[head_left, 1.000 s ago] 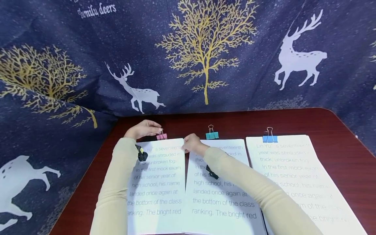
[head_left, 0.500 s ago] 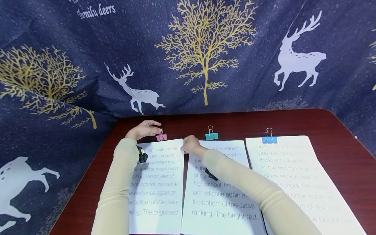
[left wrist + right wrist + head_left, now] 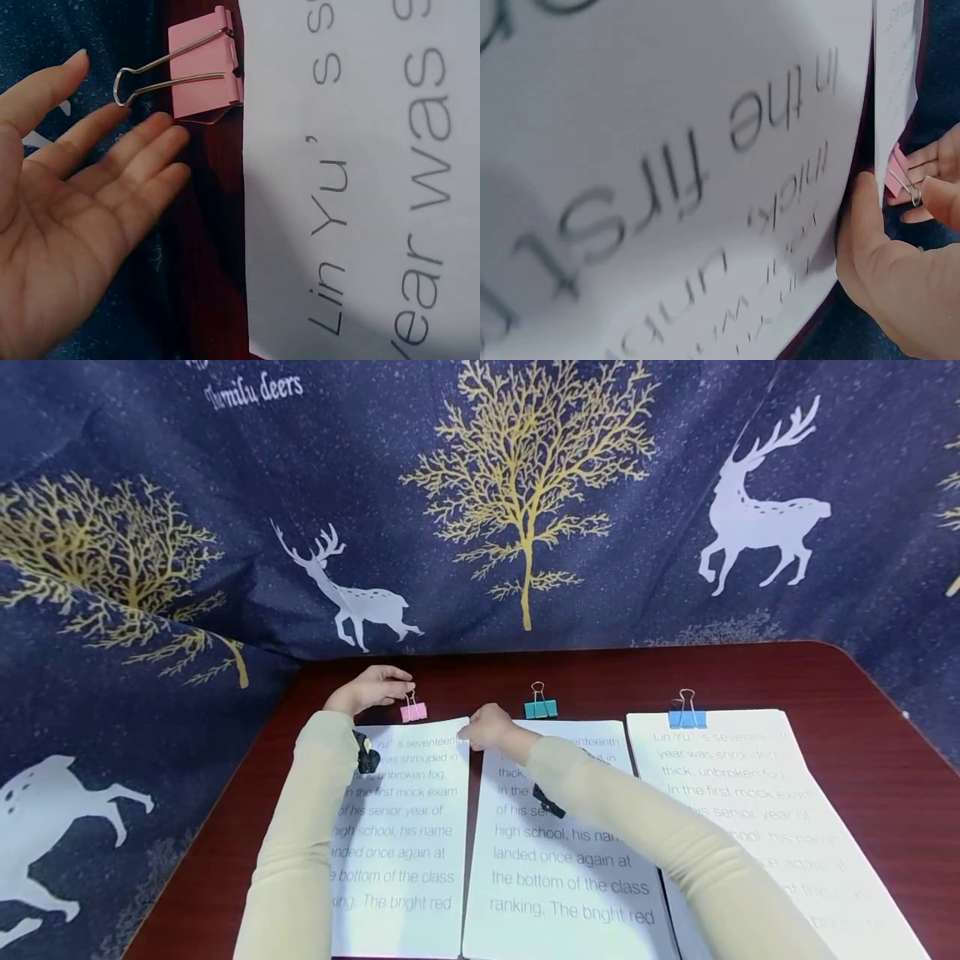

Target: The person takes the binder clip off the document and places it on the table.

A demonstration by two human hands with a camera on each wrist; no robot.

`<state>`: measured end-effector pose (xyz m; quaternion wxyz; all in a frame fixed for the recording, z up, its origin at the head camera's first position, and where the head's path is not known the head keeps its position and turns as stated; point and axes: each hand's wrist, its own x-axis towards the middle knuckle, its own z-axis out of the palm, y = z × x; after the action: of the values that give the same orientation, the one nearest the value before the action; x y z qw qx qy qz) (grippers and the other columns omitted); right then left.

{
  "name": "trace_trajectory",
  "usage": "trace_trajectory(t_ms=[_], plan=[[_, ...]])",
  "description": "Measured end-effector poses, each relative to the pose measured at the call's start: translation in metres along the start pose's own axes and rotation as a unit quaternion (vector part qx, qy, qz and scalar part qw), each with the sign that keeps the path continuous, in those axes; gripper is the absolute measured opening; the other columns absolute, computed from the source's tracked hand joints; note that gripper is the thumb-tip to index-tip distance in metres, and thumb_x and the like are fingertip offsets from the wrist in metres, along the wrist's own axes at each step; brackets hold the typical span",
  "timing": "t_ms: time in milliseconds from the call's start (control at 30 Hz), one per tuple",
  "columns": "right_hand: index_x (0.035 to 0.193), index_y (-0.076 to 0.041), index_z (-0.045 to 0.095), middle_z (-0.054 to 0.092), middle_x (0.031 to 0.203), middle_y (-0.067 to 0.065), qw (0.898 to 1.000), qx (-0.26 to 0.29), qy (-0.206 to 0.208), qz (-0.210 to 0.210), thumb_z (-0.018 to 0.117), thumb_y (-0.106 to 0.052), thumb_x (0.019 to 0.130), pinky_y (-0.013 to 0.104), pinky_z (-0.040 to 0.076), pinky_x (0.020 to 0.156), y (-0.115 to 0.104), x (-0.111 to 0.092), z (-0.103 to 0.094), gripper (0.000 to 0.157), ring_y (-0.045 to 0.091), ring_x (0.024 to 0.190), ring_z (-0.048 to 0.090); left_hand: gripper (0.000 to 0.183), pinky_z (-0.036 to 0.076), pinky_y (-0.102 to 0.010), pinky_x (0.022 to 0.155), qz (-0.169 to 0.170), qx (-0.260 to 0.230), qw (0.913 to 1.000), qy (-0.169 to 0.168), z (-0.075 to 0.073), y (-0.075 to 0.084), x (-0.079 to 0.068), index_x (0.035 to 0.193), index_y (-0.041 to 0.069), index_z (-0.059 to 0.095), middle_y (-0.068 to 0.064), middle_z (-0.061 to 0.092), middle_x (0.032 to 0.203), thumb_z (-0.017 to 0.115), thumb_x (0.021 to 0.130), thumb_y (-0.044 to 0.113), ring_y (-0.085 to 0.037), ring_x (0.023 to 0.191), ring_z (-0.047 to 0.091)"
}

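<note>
My left hand (image 3: pixel 372 687) reaches to a pink binder clip (image 3: pixel 199 75) at the top edge of the left paper stack (image 3: pixel 397 860). In the left wrist view its fingers extend, with the forefinger tip at the end of the clip's wire handles and the thumb apart. The clip's mouth faces the paper, right at its edge. At that stack's top right corner my right hand (image 3: pixel 489 727) pinches the paper, fingers on one side and thumb on the other, as the right wrist view shows.
A middle stack (image 3: pixel 555 860) of printed pages has a teal binder clip (image 3: pixel 541 710) at its top edge. A blue binder clip (image 3: pixel 687 719) sits on the right stack (image 3: pixel 750 777). All lie on a dark red table (image 3: pixel 225 827) before a deer-patterned cloth (image 3: pixel 637 560).
The lower part of the left stack has shifted slightly left, widening its gap from the middle stack. Both hands stay nearly in place; the view has tilted slightly.
</note>
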<state>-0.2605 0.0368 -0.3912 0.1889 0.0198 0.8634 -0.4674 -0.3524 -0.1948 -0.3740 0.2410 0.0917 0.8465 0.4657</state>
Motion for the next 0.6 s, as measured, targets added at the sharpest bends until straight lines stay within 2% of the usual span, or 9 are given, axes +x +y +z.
trace_trajectory(t_ms=[100, 333, 500, 600], plan=[[0.103, 0.002, 0.062, 0.067, 0.088, 0.010, 1.000, -0.002, -0.007, -0.002, 0.065, -0.019, 0.083, 0.028, 0.053, 0.078, -0.002, -0.006, -0.009, 0.029, 0.017, 0.083, 0.065, 0.046, 0.034, -0.050, 0.105, 0.024, -0.003, 0.9995, 0.022, -0.001, 0.005, -0.003, 0.133, -0.009, 0.038, -0.026, 0.043, 0.136, 0.050, 0.094, 0.012, -0.038, 0.125, 0.042], [0.115, 0.007, 0.055, 0.063, 0.110, 0.021, 0.999, 0.048, -0.011, -0.017, 0.062, -0.016, 0.086, 0.034, 0.052, 0.088, -0.006, -0.019, -0.032, 0.037, 0.030, 0.101, 0.062, 0.042, 0.037, -0.049, 0.103, 0.058, 0.005, 0.9964, 0.062, 0.000, 0.030, -0.019, 0.130, -0.007, 0.043, -0.027, 0.046, 0.132, 0.050, 0.094, 0.013, -0.038, 0.121, 0.047], [0.116, 0.011, 0.052, 0.059, 0.118, 0.025, 0.996, 0.080, -0.017, -0.019, 0.060, -0.010, 0.087, 0.036, 0.050, 0.091, -0.008, -0.029, -0.054, 0.037, 0.035, 0.108, 0.058, 0.041, 0.039, -0.049, 0.102, 0.081, 0.007, 0.9938, 0.077, 0.007, 0.050, -0.026, 0.127, -0.005, 0.046, -0.028, 0.049, 0.130, 0.052, 0.094, 0.017, -0.039, 0.120, 0.048], [0.118, 0.011, 0.051, 0.057, 0.121, 0.025, 0.997, 0.078, -0.013, -0.019, 0.059, -0.009, 0.088, 0.036, 0.048, 0.094, -0.007, -0.035, -0.070, 0.038, 0.036, 0.111, 0.056, 0.040, 0.040, -0.048, 0.101, 0.094, 0.011, 0.9920, 0.084, 0.013, 0.063, -0.033, 0.126, -0.006, 0.046, -0.027, 0.051, 0.128, 0.052, 0.093, 0.016, -0.039, 0.119, 0.049]])
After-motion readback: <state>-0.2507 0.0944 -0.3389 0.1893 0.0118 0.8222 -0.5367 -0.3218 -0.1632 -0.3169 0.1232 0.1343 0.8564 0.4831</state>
